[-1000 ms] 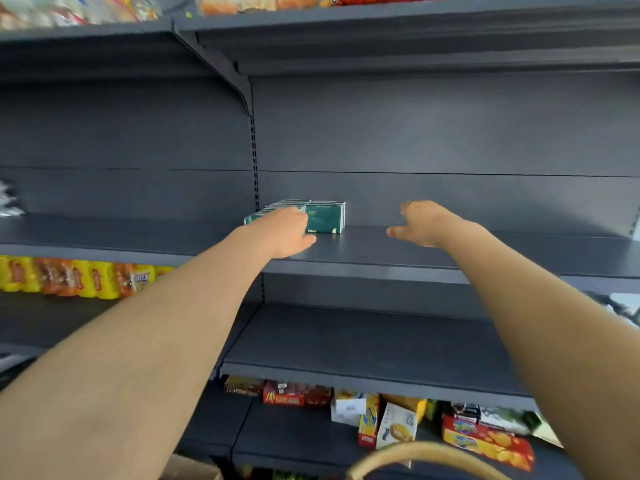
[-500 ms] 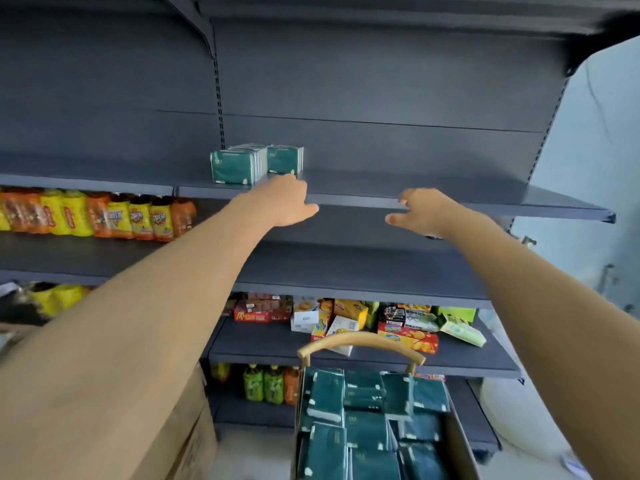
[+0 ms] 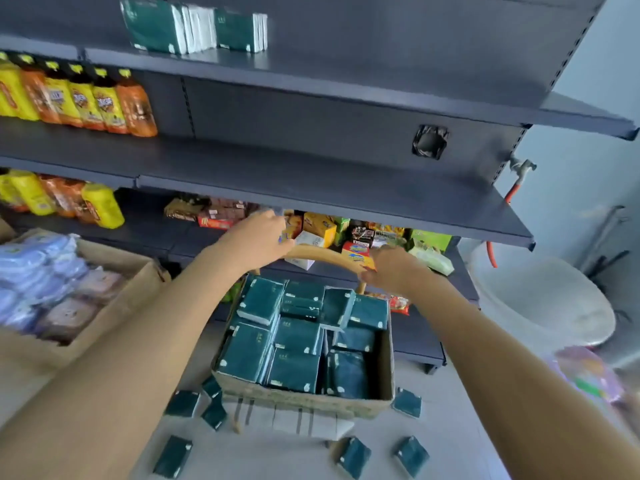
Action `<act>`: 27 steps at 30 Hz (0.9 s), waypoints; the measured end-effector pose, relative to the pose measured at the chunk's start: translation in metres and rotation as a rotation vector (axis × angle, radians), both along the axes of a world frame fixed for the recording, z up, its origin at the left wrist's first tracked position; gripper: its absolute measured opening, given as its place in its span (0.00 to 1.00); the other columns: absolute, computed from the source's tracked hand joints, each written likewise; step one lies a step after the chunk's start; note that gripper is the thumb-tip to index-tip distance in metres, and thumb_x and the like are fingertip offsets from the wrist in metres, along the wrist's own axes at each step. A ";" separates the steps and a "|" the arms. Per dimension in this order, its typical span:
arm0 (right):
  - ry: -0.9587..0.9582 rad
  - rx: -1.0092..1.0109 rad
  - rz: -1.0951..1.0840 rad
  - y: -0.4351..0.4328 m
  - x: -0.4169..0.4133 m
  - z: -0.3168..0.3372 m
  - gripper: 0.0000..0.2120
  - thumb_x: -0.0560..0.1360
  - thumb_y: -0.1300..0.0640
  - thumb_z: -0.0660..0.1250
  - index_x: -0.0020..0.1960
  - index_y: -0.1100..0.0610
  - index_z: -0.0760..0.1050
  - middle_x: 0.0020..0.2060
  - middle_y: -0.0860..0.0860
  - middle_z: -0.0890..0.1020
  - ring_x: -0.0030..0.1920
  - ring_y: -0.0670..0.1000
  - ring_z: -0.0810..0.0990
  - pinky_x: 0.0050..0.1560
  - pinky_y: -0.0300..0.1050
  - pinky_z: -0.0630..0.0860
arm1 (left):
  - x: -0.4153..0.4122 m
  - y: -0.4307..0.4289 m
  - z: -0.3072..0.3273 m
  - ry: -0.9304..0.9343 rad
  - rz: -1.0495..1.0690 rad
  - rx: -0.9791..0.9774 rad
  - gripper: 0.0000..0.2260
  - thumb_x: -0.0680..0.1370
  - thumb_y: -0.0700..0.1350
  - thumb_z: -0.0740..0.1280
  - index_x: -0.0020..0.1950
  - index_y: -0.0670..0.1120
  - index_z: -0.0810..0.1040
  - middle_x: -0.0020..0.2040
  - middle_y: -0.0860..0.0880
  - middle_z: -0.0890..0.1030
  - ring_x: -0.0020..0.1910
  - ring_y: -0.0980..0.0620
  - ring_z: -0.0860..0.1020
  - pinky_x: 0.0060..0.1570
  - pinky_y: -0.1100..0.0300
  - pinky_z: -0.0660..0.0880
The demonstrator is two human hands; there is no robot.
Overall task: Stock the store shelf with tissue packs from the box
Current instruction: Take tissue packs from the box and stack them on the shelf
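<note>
Facing the grey sheet-metal shelf (image 3: 346, 88), I see flat rectangular packs (image 3: 194, 27) standing on edge at its top left, long side up, white edges outward. Below, the woven box (image 3: 304, 400) with a bowed wooden handle (image 3: 325, 256) holds more glossy green packs lying flat. My left hand (image 3: 256, 239) hovers over the handle, fingers loose, empty. My right hand (image 3: 396, 270) curls fingers at it, grip unclear.
</note>
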State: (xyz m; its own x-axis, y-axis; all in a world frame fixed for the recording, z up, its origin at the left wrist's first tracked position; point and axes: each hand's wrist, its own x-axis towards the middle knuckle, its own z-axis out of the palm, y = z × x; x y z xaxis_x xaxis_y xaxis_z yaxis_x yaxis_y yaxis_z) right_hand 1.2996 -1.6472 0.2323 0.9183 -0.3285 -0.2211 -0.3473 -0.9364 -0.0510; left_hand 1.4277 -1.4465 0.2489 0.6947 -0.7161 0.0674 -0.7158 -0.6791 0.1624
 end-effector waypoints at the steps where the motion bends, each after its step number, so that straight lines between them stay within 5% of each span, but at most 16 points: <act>1: 0.032 0.034 0.003 -0.009 -0.002 -0.018 0.19 0.78 0.46 0.61 0.60 0.61 0.71 0.51 0.56 0.77 0.52 0.56 0.77 0.47 0.48 0.74 | -0.004 -0.008 -0.018 0.038 0.007 0.024 0.17 0.80 0.53 0.59 0.60 0.40 0.73 0.56 0.44 0.73 0.58 0.45 0.73 0.54 0.52 0.71; 6: 0.235 0.163 0.044 -0.034 -0.008 -0.102 0.24 0.79 0.46 0.58 0.67 0.63 0.67 0.61 0.60 0.73 0.61 0.60 0.73 0.57 0.51 0.72 | -0.017 -0.031 -0.101 0.212 0.077 0.167 0.19 0.80 0.54 0.58 0.63 0.41 0.72 0.63 0.44 0.71 0.61 0.45 0.71 0.57 0.50 0.71; 10: 0.327 0.264 0.016 -0.045 -0.010 -0.164 0.21 0.79 0.49 0.58 0.63 0.64 0.69 0.59 0.59 0.75 0.61 0.59 0.73 0.56 0.48 0.72 | -0.021 -0.043 -0.155 0.319 0.085 0.227 0.17 0.81 0.52 0.58 0.62 0.41 0.72 0.60 0.45 0.72 0.59 0.47 0.71 0.54 0.55 0.69; 14: 0.423 0.384 -0.129 -0.051 -0.010 -0.228 0.16 0.79 0.50 0.59 0.56 0.63 0.71 0.56 0.60 0.77 0.58 0.59 0.75 0.50 0.45 0.71 | -0.014 -0.049 -0.220 0.413 0.060 0.309 0.18 0.80 0.52 0.60 0.63 0.41 0.72 0.62 0.45 0.72 0.60 0.47 0.72 0.58 0.54 0.71; 21: 0.481 0.545 -0.489 -0.044 -0.007 -0.320 0.25 0.78 0.47 0.62 0.66 0.65 0.67 0.61 0.61 0.74 0.61 0.59 0.73 0.57 0.46 0.71 | -0.001 -0.051 -0.294 0.500 -0.049 0.544 0.20 0.78 0.55 0.64 0.63 0.43 0.71 0.61 0.47 0.72 0.60 0.48 0.72 0.55 0.53 0.72; 27: 0.401 0.638 -0.764 -0.031 -0.010 -0.351 0.29 0.74 0.48 0.69 0.66 0.65 0.64 0.61 0.61 0.74 0.61 0.60 0.74 0.52 0.45 0.71 | 0.001 -0.043 -0.320 0.378 -0.145 0.617 0.23 0.75 0.55 0.67 0.65 0.44 0.69 0.62 0.47 0.70 0.63 0.48 0.69 0.60 0.57 0.67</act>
